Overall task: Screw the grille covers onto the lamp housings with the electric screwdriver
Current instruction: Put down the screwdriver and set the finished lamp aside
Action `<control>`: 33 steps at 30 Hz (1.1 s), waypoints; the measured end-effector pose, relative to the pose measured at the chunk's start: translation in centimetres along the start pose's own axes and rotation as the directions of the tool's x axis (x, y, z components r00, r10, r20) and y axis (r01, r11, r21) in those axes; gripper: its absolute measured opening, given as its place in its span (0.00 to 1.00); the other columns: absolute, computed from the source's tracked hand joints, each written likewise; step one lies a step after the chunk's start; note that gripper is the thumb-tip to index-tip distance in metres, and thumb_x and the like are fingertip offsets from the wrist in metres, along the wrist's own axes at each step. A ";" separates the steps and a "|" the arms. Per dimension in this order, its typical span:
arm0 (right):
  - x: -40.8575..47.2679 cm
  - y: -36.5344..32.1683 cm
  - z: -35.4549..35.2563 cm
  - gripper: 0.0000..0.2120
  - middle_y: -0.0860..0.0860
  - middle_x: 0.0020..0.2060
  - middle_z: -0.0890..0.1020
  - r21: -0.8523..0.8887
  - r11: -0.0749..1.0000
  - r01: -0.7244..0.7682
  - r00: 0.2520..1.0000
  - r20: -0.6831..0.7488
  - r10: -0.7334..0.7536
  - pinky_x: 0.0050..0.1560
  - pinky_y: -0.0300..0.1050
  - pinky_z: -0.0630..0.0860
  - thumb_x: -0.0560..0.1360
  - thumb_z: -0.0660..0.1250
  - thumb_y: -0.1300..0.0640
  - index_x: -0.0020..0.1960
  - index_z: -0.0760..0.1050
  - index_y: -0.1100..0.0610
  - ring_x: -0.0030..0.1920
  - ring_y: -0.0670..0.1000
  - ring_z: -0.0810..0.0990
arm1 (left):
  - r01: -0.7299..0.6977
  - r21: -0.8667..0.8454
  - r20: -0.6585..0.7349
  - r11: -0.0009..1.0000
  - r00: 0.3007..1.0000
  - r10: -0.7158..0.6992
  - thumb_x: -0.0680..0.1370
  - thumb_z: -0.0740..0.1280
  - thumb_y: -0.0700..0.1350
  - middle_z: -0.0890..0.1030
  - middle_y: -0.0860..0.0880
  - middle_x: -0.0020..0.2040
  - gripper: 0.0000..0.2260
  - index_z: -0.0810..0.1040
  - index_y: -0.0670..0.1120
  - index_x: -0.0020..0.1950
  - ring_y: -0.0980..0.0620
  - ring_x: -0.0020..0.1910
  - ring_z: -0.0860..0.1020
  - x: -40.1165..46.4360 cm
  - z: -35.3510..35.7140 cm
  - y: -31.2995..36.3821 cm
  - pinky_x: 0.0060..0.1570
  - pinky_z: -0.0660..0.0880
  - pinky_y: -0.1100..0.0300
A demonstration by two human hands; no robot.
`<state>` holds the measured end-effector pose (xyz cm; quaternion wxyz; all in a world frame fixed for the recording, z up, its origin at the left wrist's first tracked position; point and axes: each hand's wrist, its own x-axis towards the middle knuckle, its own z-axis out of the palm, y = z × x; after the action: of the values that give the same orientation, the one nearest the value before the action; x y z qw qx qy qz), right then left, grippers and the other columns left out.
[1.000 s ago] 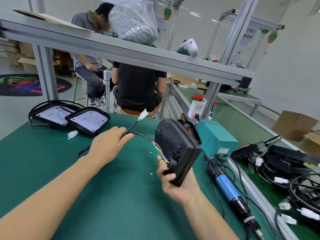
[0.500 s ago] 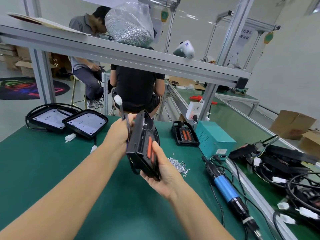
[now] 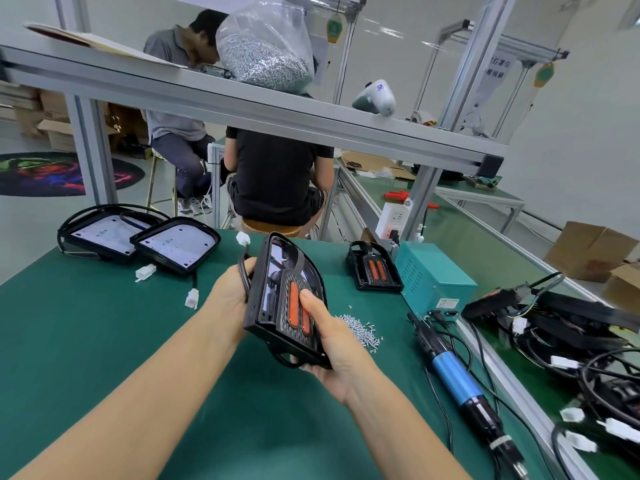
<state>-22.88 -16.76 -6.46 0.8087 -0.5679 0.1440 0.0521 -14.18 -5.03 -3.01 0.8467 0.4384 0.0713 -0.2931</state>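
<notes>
Around the screw pile (image 3: 358, 330) the green surface (image 3: 86, 341) lies open to the left and toward the near edge, wide enough for both hands. Right of the pile the screwdriver (image 3: 453, 370) and its cords lie across the way. Behind the pile stand a spare lamp (image 3: 374, 268) and the teal box (image 3: 434, 282). Far left of it, two housings (image 3: 138, 237) with loose connectors crowd the back corner.
</notes>
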 end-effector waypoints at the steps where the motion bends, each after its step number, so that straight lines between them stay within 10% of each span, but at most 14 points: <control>1: -0.1 0.0 0.0 0.20 0.52 0.37 0.84 0.062 0.998 -0.019 1.000 -0.014 0.020 0.30 0.40 0.76 0.61 0.74 0.40 0.44 0.83 0.55 0.33 0.49 0.80 | -0.016 -0.021 -0.005 1.000 1.000 0.016 0.77 0.62 0.43 0.75 0.39 0.48 0.07 0.73 0.42 0.52 0.42 0.42 0.75 0.0 0.0 -0.1 0.43 0.77 0.53; 5: -0.4 0.5 0.7 0.13 0.54 0.32 0.82 0.462 0.881 -0.103 0.991 -0.024 0.128 0.25 0.38 0.75 0.67 0.72 0.47 0.37 0.82 0.57 0.27 0.50 0.79 | -0.073 -0.083 0.003 0.994 0.997 0.073 0.79 0.60 0.42 0.75 0.45 0.42 0.05 0.73 0.42 0.48 0.48 0.37 0.74 -0.3 1.0 -0.5 0.39 0.73 0.56; 9: -0.8 2.4 1.7 0.24 0.58 0.30 0.77 0.883 0.429 -0.193 0.977 0.133 0.165 0.23 0.40 0.76 0.76 0.65 0.47 0.33 0.79 0.67 0.24 0.54 0.76 | -0.204 0.256 0.009 0.945 0.978 0.209 0.79 0.59 0.34 0.72 0.47 0.30 0.09 0.71 0.42 0.39 0.54 0.27 0.72 -0.6 3.4 -1.9 0.24 0.70 0.66; 14: -1.0 3.7 1.9 0.17 0.59 0.33 0.76 0.967 0.101 -0.233 0.971 0.238 -0.038 0.20 0.42 0.75 0.73 0.61 0.56 0.41 0.78 0.71 0.25 0.56 0.75 | -0.190 0.407 -0.009 0.893 0.977 0.212 0.77 0.63 0.37 0.72 0.45 0.35 0.07 0.71 0.44 0.40 0.52 0.33 0.70 -0.2 4.3 -2.4 0.33 0.69 0.60; 18: -1.1 3.6 1.5 0.18 0.59 0.33 0.76 0.951 0.208 -0.228 0.971 0.237 -0.018 0.20 0.40 0.74 0.73 0.62 0.54 0.42 0.78 0.71 0.24 0.55 0.75 | -0.142 0.405 -0.040 0.903 0.984 0.172 0.78 0.63 0.41 0.74 0.46 0.34 0.07 0.71 0.44 0.39 0.49 0.29 0.72 -0.6 3.7 -2.5 0.31 0.70 0.60; 25: -0.8 1.7 0.0 0.18 0.55 0.35 0.81 0.382 0.920 0.087 0.991 -0.124 -0.042 0.21 0.37 0.68 0.66 0.70 0.43 0.44 0.83 0.57 0.27 0.50 0.77 | -0.202 0.378 -0.112 0.903 0.959 0.261 0.79 0.59 0.38 0.75 0.46 0.36 0.08 0.71 0.43 0.40 0.50 0.29 0.73 -1.0 1.3 -2.1 0.27 0.71 0.59; 29: -1.4 0.7 -1.7 0.16 0.55 0.38 0.81 -0.008 0.986 0.167 0.961 -0.220 -0.165 0.25 0.39 0.70 0.73 0.70 0.47 0.52 0.79 0.59 0.31 0.52 0.78 | -0.144 0.264 -0.023 0.954 0.988 0.156 0.79 0.53 0.41 0.80 0.46 0.30 0.07 0.67 0.45 0.42 0.49 0.24 0.75 -1.8 -0.1 -1.4 0.26 0.74 0.61; 33: -1.8 0.2 -2.7 0.10 0.48 0.39 0.86 -0.220 0.945 0.243 0.918 -0.263 -0.297 0.35 0.38 0.76 0.74 0.72 0.51 0.51 0.79 0.56 0.36 0.45 0.83 | -0.128 0.333 0.156 0.934 0.984 0.080 0.79 0.57 0.60 0.81 0.43 0.46 0.24 0.81 0.41 0.51 0.42 0.46 0.80 -2.4 -0.7 -1.7 0.55 0.74 0.46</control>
<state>-25.11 -19.05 -6.99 0.7221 -0.6558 0.1766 -0.1320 -17.06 -4.22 -3.69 0.7749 0.5602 -0.0638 -0.2858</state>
